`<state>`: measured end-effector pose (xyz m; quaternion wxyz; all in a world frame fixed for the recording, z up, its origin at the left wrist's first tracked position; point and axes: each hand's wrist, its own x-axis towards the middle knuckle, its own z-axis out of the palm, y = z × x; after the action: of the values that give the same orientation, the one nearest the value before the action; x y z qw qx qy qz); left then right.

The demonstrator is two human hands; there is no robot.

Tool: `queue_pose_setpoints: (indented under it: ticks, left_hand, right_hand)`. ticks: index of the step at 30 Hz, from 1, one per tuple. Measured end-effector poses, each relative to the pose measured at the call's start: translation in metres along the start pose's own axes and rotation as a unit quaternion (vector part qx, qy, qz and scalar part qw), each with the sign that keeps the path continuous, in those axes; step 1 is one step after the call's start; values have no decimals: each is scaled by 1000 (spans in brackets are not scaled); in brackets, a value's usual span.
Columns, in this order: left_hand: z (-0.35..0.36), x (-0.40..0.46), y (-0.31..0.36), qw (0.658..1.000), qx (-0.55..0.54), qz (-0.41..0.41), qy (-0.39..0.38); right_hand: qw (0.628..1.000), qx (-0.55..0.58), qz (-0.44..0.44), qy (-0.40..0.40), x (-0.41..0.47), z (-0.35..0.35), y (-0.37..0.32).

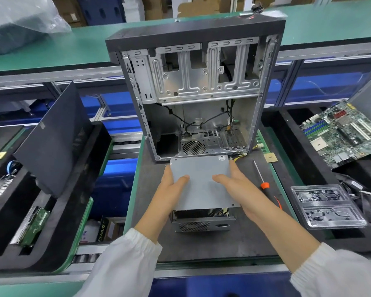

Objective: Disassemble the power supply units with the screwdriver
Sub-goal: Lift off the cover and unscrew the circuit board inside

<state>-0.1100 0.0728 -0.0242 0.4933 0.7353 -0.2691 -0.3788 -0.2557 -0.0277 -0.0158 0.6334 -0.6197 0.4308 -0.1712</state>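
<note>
A grey metal power supply unit [201,221] sits on the dark mat in front of me, its vented face toward me. Its flat grey cover [199,168] is raised off the box, and internals show in the gap beneath. My left hand [171,183] holds the cover's left edge, thumb on top. My right hand [234,183] holds the right edge the same way. An orange-handled screwdriver [260,175] lies on the mat to the right of my right hand, untouched.
An open computer case [193,93] stands just behind the unit, cables hanging inside. A clear plastic tray [328,205] and a motherboard [343,131] lie at right. A dark side panel [51,133] leans at left over bins of parts. A small CPU chip [270,157] rests near the screwdriver tip.
</note>
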Motion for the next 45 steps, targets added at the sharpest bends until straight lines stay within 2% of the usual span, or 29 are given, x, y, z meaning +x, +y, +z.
queue_pose_setpoints:
  ticks: [6, 8, 15, 17, 19, 21, 24, 27, 29, 31, 34, 37, 41, 45]
  left_hand:
    - [-11, -2, 13, 1000, -11, 19, -3]
    - [-18, 0, 23, 999, -11, 34, 6]
    - [-38, 14, 48, 999, -48, 12, 21]
    - [-38, 18, 53, 998, -65, -3, 20]
    - [-34, 20, 57, 996, -85, -16, 12]
    - [-30, 19, 61, 992, -118, -24, -26]
    - [-28, 15, 61, 983, -164, 4, -81]
    - [-30, 18, 51, 979, -165, 52, -108]
    - [-31, 17, 44, 977, -149, 95, -124]
    - [-32, 19, 37, 981, -59, 133, -130]
    - [-33, 24, 27, 970, 93, 182, -135]
    - [-30, 35, 23, 963, 149, 217, -56]
    - [-30, 44, 18, 969, 152, 191, 42]
    - [-31, 49, 14, 978, 122, 150, 82]
  right_hand:
    - [995, -48, -87, -33, -15, -3, -26]
    - [986, -105, -121, -51, -18, -6, -34]
    - [935, -300, -158, -105, -21, -21, -36]
    - [920, -336, -188, -71, -17, -20, -31]
    - [918, -332, -216, 1, -13, -20, -28]
    - [923, -300, -230, 76, -9, -23, -30]
    - [910, -300, -244, 152, 1, -35, -38]
    - [931, -277, -190, 143, 14, -54, -47]
    - [970, -201, -116, 71, 21, -67, -49]
    - [997, -74, -19, -15, 27, -76, -48]
    - [993, 12, 87, -74, 34, -80, -47]
    - [985, 28, 139, -98, 38, -80, -49]
    - [976, 51, 161, -138, 44, -83, -53]
    - [970, 69, 159, -170, 55, -88, -56]
